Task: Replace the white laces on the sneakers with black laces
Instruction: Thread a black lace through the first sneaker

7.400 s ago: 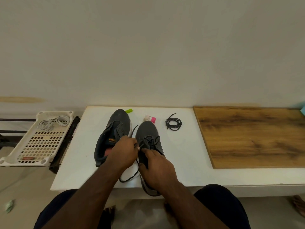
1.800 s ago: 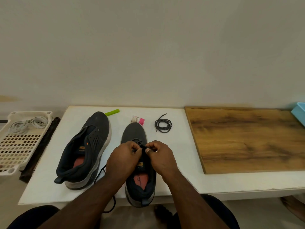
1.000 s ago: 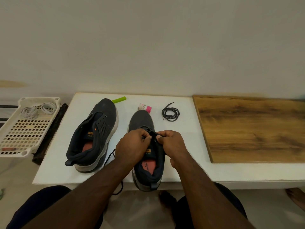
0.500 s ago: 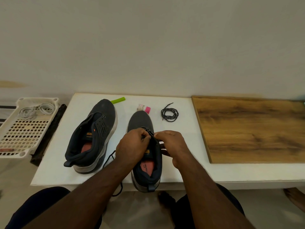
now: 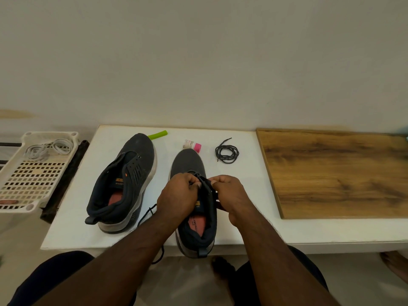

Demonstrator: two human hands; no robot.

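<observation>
Two dark grey sneakers stand on the white table [image 5: 238,224]. The left sneaker [image 5: 125,180] has no lace in its eyelets. Over the tongue of the right sneaker [image 5: 187,162], my left hand [image 5: 178,195] and my right hand [image 5: 229,195] meet, each pinching the black lace [image 5: 206,184] threaded in this shoe. A loose end of that lace [image 5: 146,214] trails left of my left wrist and hangs over the table's front edge. A second black lace [image 5: 227,150] lies coiled behind the right sneaker. The white laces [image 5: 47,149] lie in the tray at the far left.
A cream perforated tray [image 5: 33,180] sits left of the table. A green tube [image 5: 157,135] and a small pink-capped bottle [image 5: 193,145] lie near the wall. A wooden board [image 5: 340,173] covers the surface to the right. My knees are under the front edge.
Over the last seconds both hands stayed at the right sneaker's eyelets, working the black lace. The right hand's fingertips have come back up to the lace beside the left hand's.
</observation>
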